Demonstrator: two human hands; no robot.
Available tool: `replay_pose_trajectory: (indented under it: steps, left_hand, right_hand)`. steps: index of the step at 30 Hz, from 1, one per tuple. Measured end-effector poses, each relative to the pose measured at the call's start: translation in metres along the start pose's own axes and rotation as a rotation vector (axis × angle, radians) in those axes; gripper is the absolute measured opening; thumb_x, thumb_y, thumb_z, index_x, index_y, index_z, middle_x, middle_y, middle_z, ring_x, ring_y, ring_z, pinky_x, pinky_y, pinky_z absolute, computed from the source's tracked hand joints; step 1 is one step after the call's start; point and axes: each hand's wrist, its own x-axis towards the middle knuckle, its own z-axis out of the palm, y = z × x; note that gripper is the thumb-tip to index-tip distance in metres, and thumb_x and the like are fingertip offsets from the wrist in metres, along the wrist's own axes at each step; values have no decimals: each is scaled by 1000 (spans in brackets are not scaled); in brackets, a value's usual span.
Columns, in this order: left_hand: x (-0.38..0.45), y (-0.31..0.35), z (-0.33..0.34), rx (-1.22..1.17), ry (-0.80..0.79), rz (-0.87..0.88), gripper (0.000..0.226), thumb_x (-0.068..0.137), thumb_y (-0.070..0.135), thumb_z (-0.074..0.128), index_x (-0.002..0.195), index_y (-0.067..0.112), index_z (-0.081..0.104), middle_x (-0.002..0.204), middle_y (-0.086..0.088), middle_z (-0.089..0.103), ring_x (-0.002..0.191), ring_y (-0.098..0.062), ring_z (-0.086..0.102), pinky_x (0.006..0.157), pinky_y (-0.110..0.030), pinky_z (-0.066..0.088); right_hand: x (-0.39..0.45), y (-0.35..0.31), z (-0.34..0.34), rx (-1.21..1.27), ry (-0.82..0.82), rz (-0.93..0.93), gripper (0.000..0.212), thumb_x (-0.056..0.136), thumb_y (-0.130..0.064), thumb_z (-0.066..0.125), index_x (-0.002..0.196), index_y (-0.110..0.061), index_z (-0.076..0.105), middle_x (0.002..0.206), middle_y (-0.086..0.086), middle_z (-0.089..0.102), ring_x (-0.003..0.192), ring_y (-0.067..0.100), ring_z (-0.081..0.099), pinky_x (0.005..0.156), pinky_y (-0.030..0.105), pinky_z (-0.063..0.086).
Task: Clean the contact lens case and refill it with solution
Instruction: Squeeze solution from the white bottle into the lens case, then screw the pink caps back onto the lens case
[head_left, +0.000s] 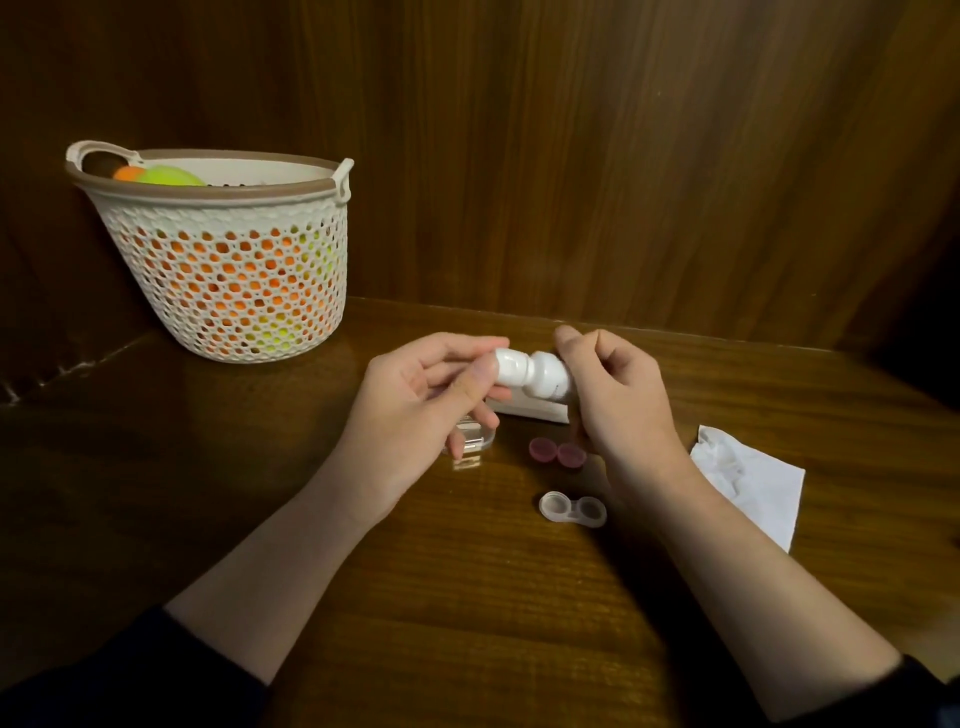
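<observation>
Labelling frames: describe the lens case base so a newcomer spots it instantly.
On the wooden table, look just inside the right hand's wrist. The lens case base lies there: two joined clear round wells, open and uncapped. Unlike the pink caps behind it, it is colourless and one piece.

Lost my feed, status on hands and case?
Left hand pinches bottle cap; right hand grips bottle. Case open on table, lids off. Nothing blocking.
</observation>
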Motion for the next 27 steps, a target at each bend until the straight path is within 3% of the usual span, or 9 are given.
replay_pose_trajectory:
  steps: [3, 6, 11, 15, 18, 20, 22, 25, 27]
  left_hand:
    - [0, -1, -1, 3, 106, 45, 26, 103, 30, 62, 127, 30, 75, 100, 2, 80, 74, -15, 74, 50, -24, 55]
    - [-1, -1, 2, 61, 165, 75, 34, 100, 39, 60, 131, 32, 73, 99, 5, 78, 72, -19, 73, 50, -30, 53]
    - [-3, 1, 6, 169, 139, 118, 41, 102, 38, 58, 143, 34, 64, 104, 9, 79, 74, -26, 75, 50, -30, 56]
    - [-6, 8, 9, 153, 87, 145, 47, 96, 40, 64, 142, 30, 64, 109, 8, 78, 81, -20, 78, 51, -24, 59]
    - [-11, 8, 14, 244, 44, 93, 25, 89, 45, 71, 107, 28, 75, 89, 11, 77, 76, -15, 76, 53, -20, 55]
    - [-12, 6, 19, 364, 3, 62, 20, 87, 46, 75, 92, 27, 72, 81, 14, 74, 74, -11, 73, 58, -22, 57]
    - [-13, 4, 23, 451, -15, 21, 17, 86, 42, 81, 85, 29, 70, 80, 15, 73, 77, -11, 71, 64, -25, 60]
    - [-12, 3, 25, 474, -9, -33, 18, 85, 40, 84, 82, 28, 71, 76, 13, 71, 75, -12, 69, 67, -32, 61]
    - [-12, 2, 25, 474, -27, -61, 16, 88, 41, 78, 83, 28, 71, 74, 13, 72, 70, -11, 69, 64, -26, 58]
  right_hand:
    - [-1, -9, -5, -4, -203, -58, 38, 99, -59, 66, 85, -24, 72, 68, -4, 64, 54, 14, 58, 45, 29, 46]
    - [-2, -14, -10, -113, -385, -81, 35, 94, -70, 65, 110, -42, 76, 85, 0, 76, 59, 17, 67, 53, 34, 52]
    - [-2, -16, -19, -131, -453, -113, 26, 97, -59, 70, 118, -44, 75, 94, -7, 76, 75, 6, 69, 65, 25, 58]
    - [10, -10, -34, -33, -227, -85, 29, 94, -51, 77, 119, -37, 74, 98, -19, 75, 84, -4, 66, 70, 19, 53]
    - [20, 2, -45, -32, 81, -20, 35, 93, -46, 80, 123, -34, 67, 99, -19, 76, 86, 0, 72, 66, 18, 59]
    - [25, 11, -54, -174, 240, 1, 46, 92, -42, 82, 131, -27, 64, 112, -12, 75, 98, 10, 73, 77, 31, 64]
    - [27, 19, -61, -317, 332, 32, 52, 94, -40, 81, 138, -22, 61, 123, -4, 71, 105, 14, 67, 88, 40, 63]
    - [30, 27, -66, -416, 413, 77, 51, 97, -34, 78, 142, -17, 59, 129, 3, 70, 104, 15, 62, 84, 37, 56]
    - [32, 30, -66, -440, 430, 115, 48, 100, -31, 75, 142, -17, 57, 133, 5, 69, 109, 19, 63, 88, 40, 57]
